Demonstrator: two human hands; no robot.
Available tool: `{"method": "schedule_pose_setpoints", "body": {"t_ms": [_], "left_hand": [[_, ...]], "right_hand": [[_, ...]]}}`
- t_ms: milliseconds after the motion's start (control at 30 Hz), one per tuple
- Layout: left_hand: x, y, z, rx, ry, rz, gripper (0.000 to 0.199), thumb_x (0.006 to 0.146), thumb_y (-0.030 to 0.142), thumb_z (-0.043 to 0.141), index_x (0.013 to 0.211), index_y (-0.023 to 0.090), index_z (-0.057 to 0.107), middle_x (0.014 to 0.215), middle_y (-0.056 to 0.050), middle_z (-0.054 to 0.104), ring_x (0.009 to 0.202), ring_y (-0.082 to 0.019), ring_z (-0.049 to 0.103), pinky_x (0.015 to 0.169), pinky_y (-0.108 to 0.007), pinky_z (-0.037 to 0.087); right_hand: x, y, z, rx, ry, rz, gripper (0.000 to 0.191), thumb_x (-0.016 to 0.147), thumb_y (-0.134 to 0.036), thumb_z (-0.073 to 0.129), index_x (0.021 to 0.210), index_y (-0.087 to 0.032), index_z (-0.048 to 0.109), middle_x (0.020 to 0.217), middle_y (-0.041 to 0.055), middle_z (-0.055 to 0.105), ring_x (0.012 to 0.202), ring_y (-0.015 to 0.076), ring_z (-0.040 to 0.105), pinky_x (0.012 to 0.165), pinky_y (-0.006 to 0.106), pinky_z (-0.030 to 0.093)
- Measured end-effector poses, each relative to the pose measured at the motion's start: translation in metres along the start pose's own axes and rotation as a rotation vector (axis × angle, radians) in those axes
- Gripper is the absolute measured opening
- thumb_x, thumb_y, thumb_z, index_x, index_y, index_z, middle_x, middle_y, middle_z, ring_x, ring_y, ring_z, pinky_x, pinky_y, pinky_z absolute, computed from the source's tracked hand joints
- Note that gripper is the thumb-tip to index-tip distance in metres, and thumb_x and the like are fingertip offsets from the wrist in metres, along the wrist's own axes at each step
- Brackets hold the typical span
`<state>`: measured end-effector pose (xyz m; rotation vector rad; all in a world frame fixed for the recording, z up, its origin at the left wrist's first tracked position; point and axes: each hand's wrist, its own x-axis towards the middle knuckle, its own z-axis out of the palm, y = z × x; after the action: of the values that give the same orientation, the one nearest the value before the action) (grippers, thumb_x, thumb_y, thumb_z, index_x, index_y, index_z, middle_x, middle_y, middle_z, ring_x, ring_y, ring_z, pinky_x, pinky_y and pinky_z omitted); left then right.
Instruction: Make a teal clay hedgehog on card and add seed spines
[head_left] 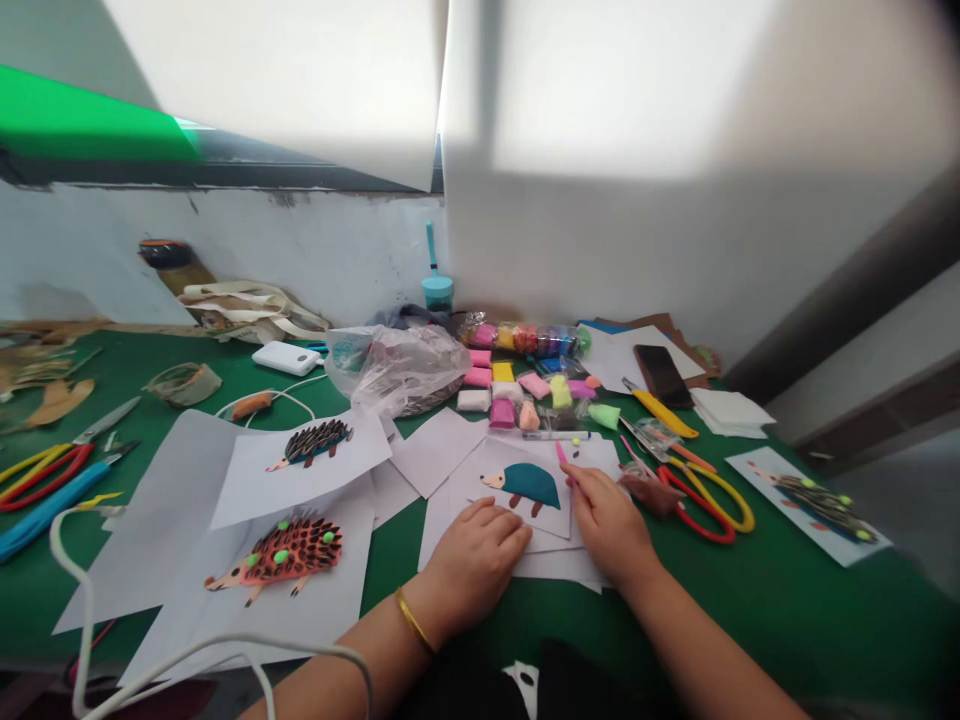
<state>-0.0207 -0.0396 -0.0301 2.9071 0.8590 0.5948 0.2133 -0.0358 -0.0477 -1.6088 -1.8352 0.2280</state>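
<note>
A hedgehog figure with a blue-green clay body, a pale face and brown feet lies on a white card in front of me. My left hand rests on the card's lower left edge, fingers lying over the paper below the figure's feet, with nothing visible in them. At the card's right side, my right hand pinches a pink clay modelling tool, its tip pointing up and left beside the hedgehog's back. The rest of the tool is hidden by the fingers.
Several colored clay packs and a plastic bag stand behind. Finished hedgehogs lie left, one of them red, and right on a card. Scissors, a phone and a white cable lie around.
</note>
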Motion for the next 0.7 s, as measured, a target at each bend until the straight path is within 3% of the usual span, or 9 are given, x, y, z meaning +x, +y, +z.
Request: {"method": "schedule_pose_setpoints", "body": {"t_ms": [67,200,400,600,700], "left_hand": [[-0.001,0.001,-0.003,0.021,0.01,-0.003,0.02,0.088,0.013,0.052,0.105,0.019,0.061,0.111,-0.006,0.063,0.107,-0.023,0.054,0.098,-0.042,0.042],[-0.009,0.004,-0.007,0.092,-0.031,-0.15,0.009,0.083,0.011,0.056,0.086,0.019,0.059,0.1,-0.006,0.062,0.093,-0.024,0.056,0.081,-0.04,0.048],[-0.018,0.009,-0.011,0.069,-0.092,-0.229,0.015,0.08,0.008,0.054,0.09,0.018,0.059,0.107,-0.007,0.059,0.098,-0.024,0.054,0.086,-0.039,0.049],[0.003,0.026,-0.011,0.157,-0.158,-0.282,0.012,0.081,0.009,0.051,0.086,0.019,0.056,0.091,-0.006,0.055,0.085,-0.024,0.051,0.074,-0.04,0.049],[0.013,0.035,-0.006,0.162,-0.176,-0.235,0.018,0.085,0.014,0.051,0.101,0.018,0.058,0.093,-0.007,0.056,0.085,-0.025,0.051,0.072,-0.041,0.047]], "right_hand": [[0.001,0.002,0.002,0.001,0.015,-0.011,0.039,0.094,-0.021,0.036,0.126,-0.021,0.06,0.117,0.008,0.066,0.111,0.021,0.061,0.097,0.037,0.05],[0.001,0.004,0.004,-0.015,-0.008,-0.014,0.04,0.092,-0.02,0.039,0.127,-0.02,0.058,0.12,0.0085,0.065,0.112,0.0216,0.06,0.099,0.038,0.049],[0.0,0.005,0.007,-0.047,-0.037,-0.055,0.049,0.084,-0.013,0.044,0.131,-0.022,0.056,0.123,0.0073,0.064,0.117,0.0218,0.058,0.1,0.04,0.049],[0.0,0.005,0.007,-0.045,-0.064,-0.053,0.053,0.082,-0.011,0.044,0.133,-0.022,0.054,0.124,0.0071,0.063,0.117,0.0209,0.058,0.101,0.038,0.049],[0.0,0.005,0.007,-0.036,-0.078,-0.061,0.052,0.082,-0.011,0.044,0.132,-0.021,0.054,0.123,0.0078,0.063,0.116,0.0211,0.058,0.102,0.039,0.048]]}}
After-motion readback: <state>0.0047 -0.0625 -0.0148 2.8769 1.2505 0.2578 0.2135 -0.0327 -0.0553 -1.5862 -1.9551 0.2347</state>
